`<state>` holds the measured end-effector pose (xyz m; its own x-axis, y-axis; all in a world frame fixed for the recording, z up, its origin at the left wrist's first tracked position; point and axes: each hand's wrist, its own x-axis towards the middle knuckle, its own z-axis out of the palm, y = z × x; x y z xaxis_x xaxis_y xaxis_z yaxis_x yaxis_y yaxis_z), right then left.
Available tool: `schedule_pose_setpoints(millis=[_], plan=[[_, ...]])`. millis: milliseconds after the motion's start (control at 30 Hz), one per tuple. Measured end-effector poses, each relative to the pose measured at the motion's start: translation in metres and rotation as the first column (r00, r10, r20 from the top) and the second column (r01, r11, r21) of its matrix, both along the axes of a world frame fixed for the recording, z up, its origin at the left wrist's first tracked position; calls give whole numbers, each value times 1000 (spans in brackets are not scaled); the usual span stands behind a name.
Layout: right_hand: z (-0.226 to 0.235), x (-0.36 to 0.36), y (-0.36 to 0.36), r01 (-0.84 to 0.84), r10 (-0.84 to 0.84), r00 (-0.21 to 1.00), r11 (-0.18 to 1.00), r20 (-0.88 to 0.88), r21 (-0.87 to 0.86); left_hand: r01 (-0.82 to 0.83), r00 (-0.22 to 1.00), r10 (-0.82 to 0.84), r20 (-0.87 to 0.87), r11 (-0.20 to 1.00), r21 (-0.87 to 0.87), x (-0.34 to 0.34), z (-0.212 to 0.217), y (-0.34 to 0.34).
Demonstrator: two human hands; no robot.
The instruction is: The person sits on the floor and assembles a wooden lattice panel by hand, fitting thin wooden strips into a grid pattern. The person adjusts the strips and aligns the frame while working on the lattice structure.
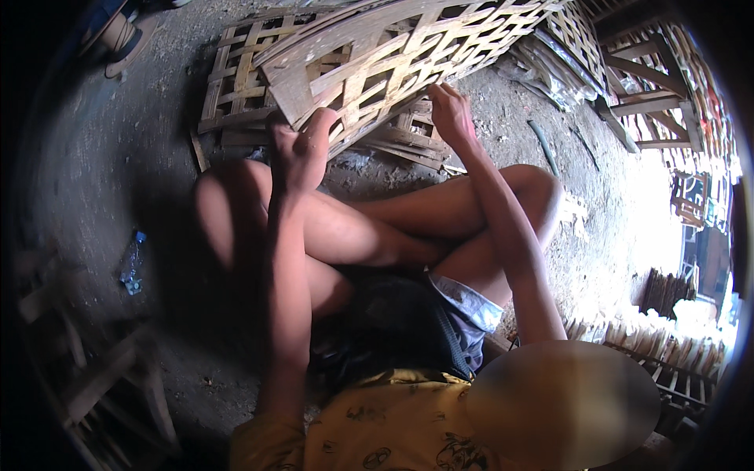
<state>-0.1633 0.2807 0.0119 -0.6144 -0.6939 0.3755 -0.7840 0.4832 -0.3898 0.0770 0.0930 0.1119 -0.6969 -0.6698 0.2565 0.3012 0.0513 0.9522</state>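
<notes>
A woven bamboo lattice panel (292, 93) is raised at a slant above my crossed legs. At its near left corner my left hand (301, 153) is closed on the edge, thumb against the face and the other fingers partly hidden. My right hand (454, 119) has its bent fingers at the panel's lower edge, farther along to the right; the fingertips are partly out of sight behind it. Beneath and behind the raised panel lie more lattice panels (228, 88), with thin wooden slats (410, 151) showing under its near edge.
A crumpled plastic bottle (133, 264) lies on the dirt floor at left. Wooden framing (110, 385) stands at the lower left, and a timber rack (648, 104) rises at the upper right. Clear plastic sheeting (542, 77) and a thin stick (543, 147) are right of the panels.
</notes>
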Motion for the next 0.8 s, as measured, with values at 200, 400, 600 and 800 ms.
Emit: schedule_pose_setpoints(millis=[200,400,600,800], plan=[[-21,-30,25,153,85,835,913,543,-379,32,999,-32,-42,999,-21,-8,-7,-4],[-16,-13,8,163,-146,985,956,88,-243,-21,999,20,-27,998,-57,3,-9,-9],[6,-6,8,86,-99,952,995,-289,-56,-10,998,6,-66,998,-60,-4,-10,-2],[1,-3,5,58,-32,940,996,-339,69,2,998,-5,-70,999,-40,1,-14,-1]])
